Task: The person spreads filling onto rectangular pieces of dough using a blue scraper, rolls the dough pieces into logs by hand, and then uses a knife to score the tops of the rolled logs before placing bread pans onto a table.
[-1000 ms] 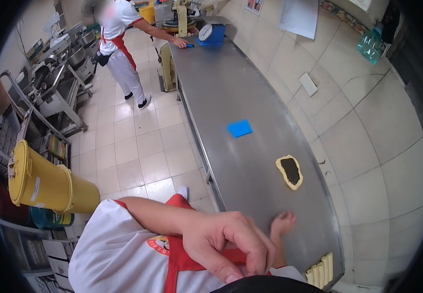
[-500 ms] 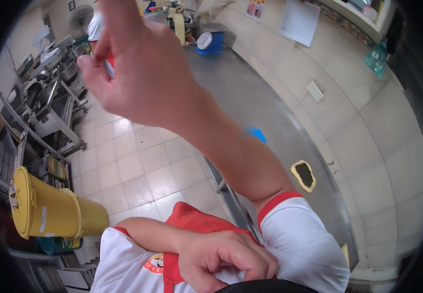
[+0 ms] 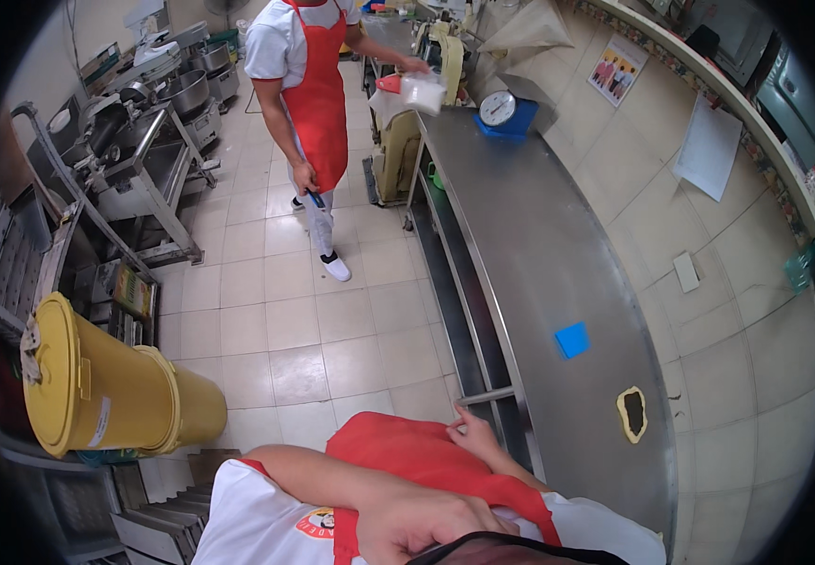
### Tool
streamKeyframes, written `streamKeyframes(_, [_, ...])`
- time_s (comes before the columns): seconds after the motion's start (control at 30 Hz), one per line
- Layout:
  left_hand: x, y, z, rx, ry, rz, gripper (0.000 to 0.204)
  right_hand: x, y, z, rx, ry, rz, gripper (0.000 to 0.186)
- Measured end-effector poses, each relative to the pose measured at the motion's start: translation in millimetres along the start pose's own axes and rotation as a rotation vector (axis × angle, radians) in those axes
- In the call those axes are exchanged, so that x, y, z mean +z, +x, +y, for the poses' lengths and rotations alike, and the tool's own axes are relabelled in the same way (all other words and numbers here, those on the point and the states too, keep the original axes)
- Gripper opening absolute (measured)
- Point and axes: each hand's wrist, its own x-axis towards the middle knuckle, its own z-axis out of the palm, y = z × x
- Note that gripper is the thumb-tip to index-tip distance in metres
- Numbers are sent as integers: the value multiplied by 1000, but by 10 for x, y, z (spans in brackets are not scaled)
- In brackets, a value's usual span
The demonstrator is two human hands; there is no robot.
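My left hand (image 3: 412, 523) is bent in against my chest, at the top of my red apron (image 3: 407, 457). Its fingers curl; dark mesh cloth (image 3: 520, 551) partly covers them, so what they grip is hidden. Lower by my side, close to the steel table's (image 3: 539, 245) front edge, my right hand (image 3: 475, 438) has its index finger stretched out and holds nothing. On the table lie a flat blue square (image 3: 572, 340) and, nearer me by the wall side, a pale dough piece (image 3: 623, 414) with a dark patch in its middle.
Ahead, a person in a red apron (image 3: 321, 104) carries a clear bag of white stuff (image 3: 422, 92). A blue dial scale (image 3: 511, 113) stands at the table's far end. Yellow lidded bins (image 3: 97, 377) stand left, mixers (image 3: 186, 94) beyond.
My right arm has dropped from high in front of the view down to my side. The view has shifted, and the person ahead is now plainly visible. My left hand stays at my chest.
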Motion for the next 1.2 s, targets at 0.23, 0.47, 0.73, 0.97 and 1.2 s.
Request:
streamKeyframes(0.23, [-788,-620,263,-261,156,523,36,-222,186,140,160,-60,3,63])
streamKeyframes(0.47, [-1607,-3190,-996,-1387,970,1005,36,-351,-236,118,334,57,76,65])
streamKeyframes(0.73, [-972,-5681,-1512,-2132,840,427,60,-277,-814,549,421,-22,161,62])
streamKeyframes(0.97, [-1027,-5615,-1503,-2007,936,7,41,-402,-774,531,199,37,323,53])
streamKeyframes(1.2, [-1759,-4440,-1956,-1864,826,834,38,-870,-1041,900,82,-21,813,37])
